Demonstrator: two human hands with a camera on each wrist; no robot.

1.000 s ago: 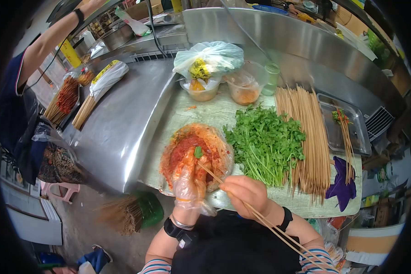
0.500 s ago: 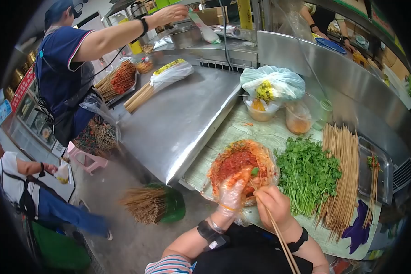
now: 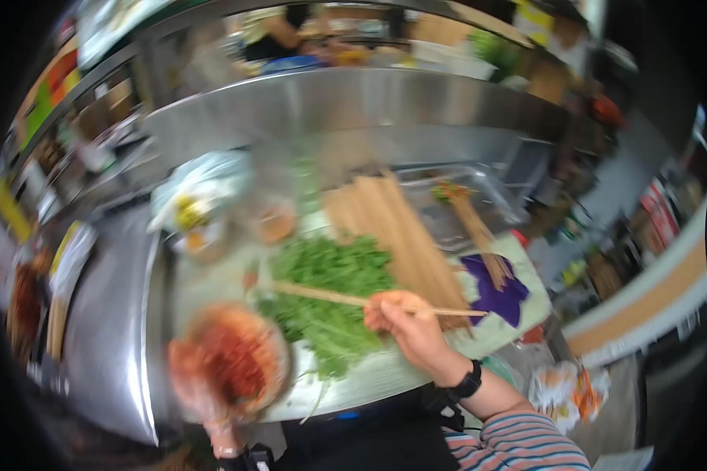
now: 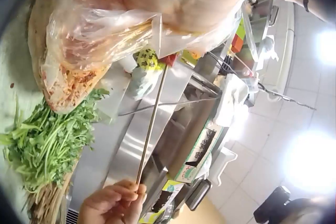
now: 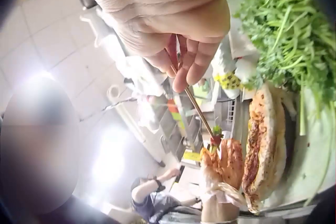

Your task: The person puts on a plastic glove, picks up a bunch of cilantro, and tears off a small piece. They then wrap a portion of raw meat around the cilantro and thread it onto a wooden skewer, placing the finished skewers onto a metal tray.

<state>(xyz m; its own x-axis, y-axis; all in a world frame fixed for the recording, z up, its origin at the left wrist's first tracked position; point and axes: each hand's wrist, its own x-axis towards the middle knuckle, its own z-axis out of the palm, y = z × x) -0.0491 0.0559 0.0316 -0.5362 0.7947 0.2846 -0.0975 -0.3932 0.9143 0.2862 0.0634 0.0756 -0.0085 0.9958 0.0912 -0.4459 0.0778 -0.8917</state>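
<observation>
Blurred at the left side of the bowl of red mixture (image 3: 239,365), the gloved left hand (image 3: 196,381) has its fingers extended in the right wrist view. The right hand (image 3: 408,326) pinches thin wooden sticks (image 3: 314,293) over the leafy greens (image 3: 330,271). A small red piece with green beside it (image 5: 216,138) is on the stick's far end, close to the left fingertips (image 5: 228,153); contact there is unclear. In the left wrist view, the right hand (image 4: 113,203) grips the stick's near end, and the glove's plastic partly hides the bowl.
Bare sticks (image 3: 397,235) lie in a pile right of the greens. Beyond them, a metal tray (image 3: 479,196) has a few filled skewers (image 3: 475,228) reaching over a purple cloth (image 3: 499,286). Plastic tubs and a bag (image 3: 204,184) stand at the back left.
The head view has swung rightward. The right hand and its sticks have moved away from the bowl, over the greens; the left hand has shifted from the bowl's front to its left side.
</observation>
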